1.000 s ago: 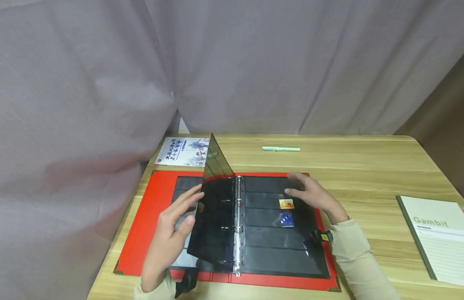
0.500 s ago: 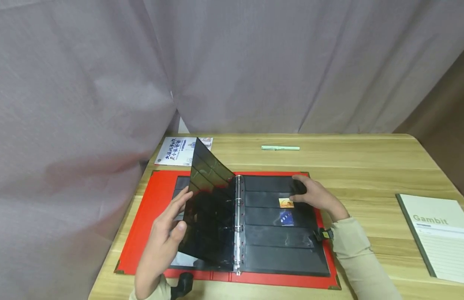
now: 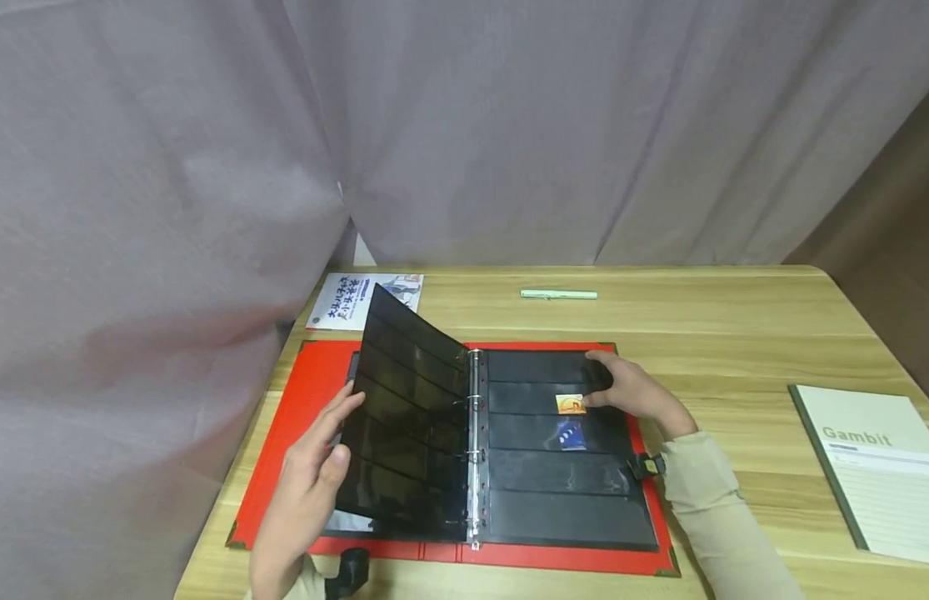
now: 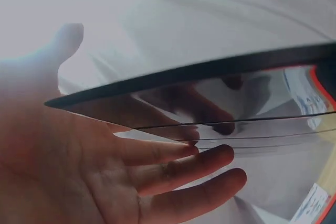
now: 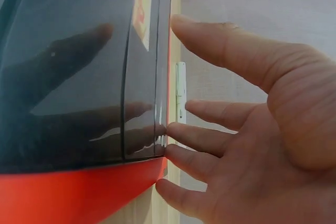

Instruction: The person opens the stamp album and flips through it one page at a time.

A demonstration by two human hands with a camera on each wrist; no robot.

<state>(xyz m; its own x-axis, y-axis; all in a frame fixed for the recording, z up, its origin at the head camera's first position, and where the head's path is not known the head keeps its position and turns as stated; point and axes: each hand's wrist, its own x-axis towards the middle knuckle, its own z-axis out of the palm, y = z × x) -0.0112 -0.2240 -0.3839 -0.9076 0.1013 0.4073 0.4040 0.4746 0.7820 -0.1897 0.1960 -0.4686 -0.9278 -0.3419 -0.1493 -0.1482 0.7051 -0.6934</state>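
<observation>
The left hand (image 3: 302,483) comes up from the bottom edge, palm turned toward the raised black stamp page (image 3: 412,408), its straight fingers at the page's outer edge and its thumb standing clear; it is unclenched and does not grip the page. That page tilts up on the left side of the metal ring binding (image 3: 475,458) in the open red album (image 3: 277,467). The right hand (image 3: 640,392) reaches in from the lower right, beige sleeve (image 3: 722,517) angled behind it, and hovers over the outer part of the flat right-hand page (image 3: 539,517). Its thumb and fingers are spread apart, grasping nothing, the thumb near the yellow-orange stamp (image 3: 569,404), which sits above the blue stamp (image 3: 571,435).
</observation>
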